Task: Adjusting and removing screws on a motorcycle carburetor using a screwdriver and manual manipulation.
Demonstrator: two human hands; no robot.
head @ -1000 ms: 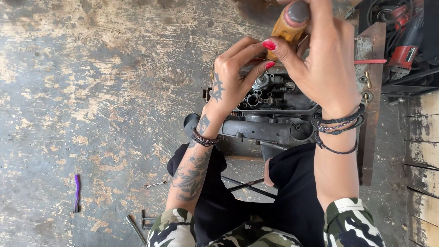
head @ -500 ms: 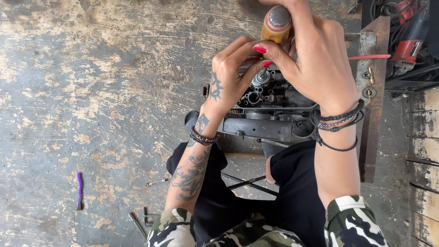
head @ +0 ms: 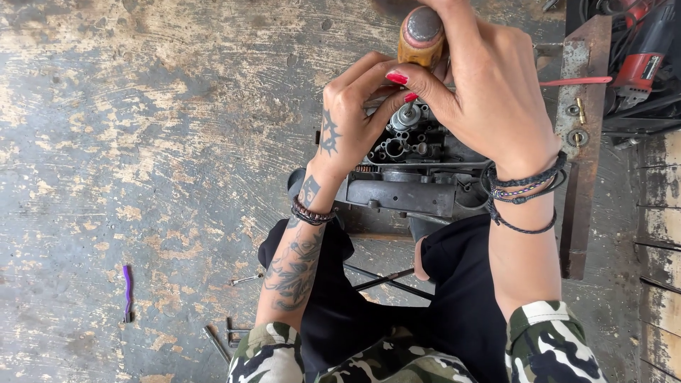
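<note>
At the bottom of the frame the person's camouflage sleeves are showing, with dark trousers between them and a thin black rod [head: 386,280] lying across the lap. Above that, in the centre, a grey metal engine part [head: 408,177] is sitting just past the knees, and both hands are working right on top of it, close together with their fingers touching. The left hand [head: 355,128], tattooed and with red nails, is pinching its fingertips around the metal shaft where it is meeting the upper face of the engine part. The right hand [head: 489,99], wearing cord bracelets at the wrist, is clamping around a screwdriver [head: 422,35] whose orange handle with a grey cap is sticking up at the top centre of the frame. At lower left, a few loose bolts [head: 227,333] and a small purple tool [head: 128,292] are lying on the worn concrete floor [head: 142,142]. Along the right side a rusty steel bar [head: 582,128] is running up the frame, and a red power tool [head: 642,57] is resting in the upper right corner.
</note>
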